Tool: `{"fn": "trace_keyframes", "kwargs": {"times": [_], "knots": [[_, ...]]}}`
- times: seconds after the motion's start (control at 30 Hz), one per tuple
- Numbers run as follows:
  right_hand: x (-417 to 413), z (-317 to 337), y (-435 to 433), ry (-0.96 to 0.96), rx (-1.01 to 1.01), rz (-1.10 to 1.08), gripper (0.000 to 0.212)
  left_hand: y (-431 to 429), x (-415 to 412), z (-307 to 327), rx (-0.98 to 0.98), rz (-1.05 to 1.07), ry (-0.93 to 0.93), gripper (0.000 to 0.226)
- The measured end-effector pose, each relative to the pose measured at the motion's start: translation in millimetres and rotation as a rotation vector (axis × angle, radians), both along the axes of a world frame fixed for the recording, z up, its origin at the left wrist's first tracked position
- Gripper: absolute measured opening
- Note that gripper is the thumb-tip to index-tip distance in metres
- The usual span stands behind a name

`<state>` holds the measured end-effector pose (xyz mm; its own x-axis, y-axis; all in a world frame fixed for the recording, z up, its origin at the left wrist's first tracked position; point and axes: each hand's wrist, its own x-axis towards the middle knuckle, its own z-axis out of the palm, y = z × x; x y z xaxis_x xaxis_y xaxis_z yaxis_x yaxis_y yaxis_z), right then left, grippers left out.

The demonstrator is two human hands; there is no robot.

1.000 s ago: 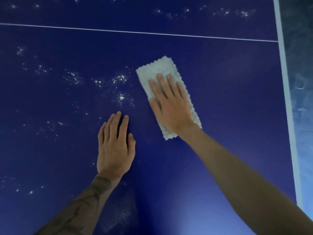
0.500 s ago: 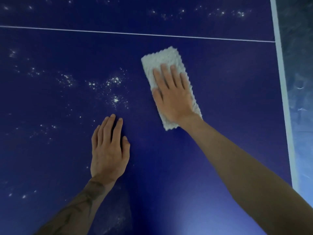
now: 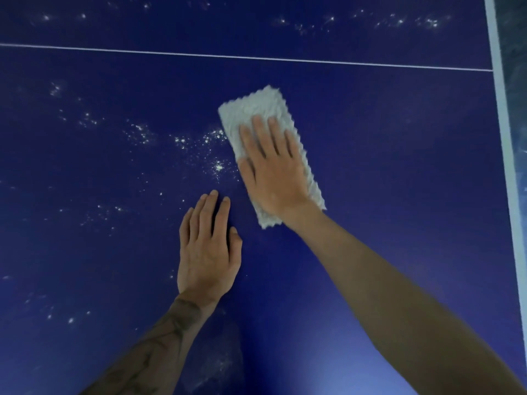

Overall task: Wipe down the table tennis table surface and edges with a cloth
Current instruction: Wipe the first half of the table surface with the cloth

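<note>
A folded white cloth [image 3: 256, 109] lies flat on the dark blue table tennis table [image 3: 399, 181]. My right hand [image 3: 271, 169] presses down on the cloth with straight fingers, covering most of its lower half. Just left of the cloth, a patch of white specks [image 3: 216, 166] dots the surface. My left hand [image 3: 208, 252] rests flat on the table below those specks, fingers straight and together, apart from the cloth.
A thin white centre line [image 3: 256, 57] crosses the table above the cloth. The white edge stripe [image 3: 504, 138] runs down the right side, with grey floor [image 3: 516, 67] beyond. More white specks [image 3: 399, 21] are scattered at the top and at the left.
My right hand slid the cloth up and slightly right, then back down and left against the speck patch. My left hand stayed planted on the table.
</note>
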<state>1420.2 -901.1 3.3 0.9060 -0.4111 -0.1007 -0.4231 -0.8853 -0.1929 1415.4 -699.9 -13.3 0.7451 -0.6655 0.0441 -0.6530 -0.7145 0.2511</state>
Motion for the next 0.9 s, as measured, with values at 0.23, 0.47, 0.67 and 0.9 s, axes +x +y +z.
{"fn": "trace_keyframes", "kwargs": {"times": [0.23, 0.47, 0.67, 0.9], "knots": [[-11, 2, -32, 0.015, 0.022, -0.27, 0.063, 2, 2, 0, -0.024, -0.005, 0.021, 0.052], [29, 1, 48, 0.013, 0.025, -0.145, 0.064, 29, 22, 10, -0.11, -0.038, 0.084, 0.053], [5, 4, 16, 0.055, 0.025, -0.172, 0.062, 88, 68, 12, 0.03, -0.044, 0.05, 0.054], [94, 1, 42, 0.024, 0.059, -0.341, 0.064, 95, 75, -6, 0.0, -0.087, -0.006, 0.053]]}}
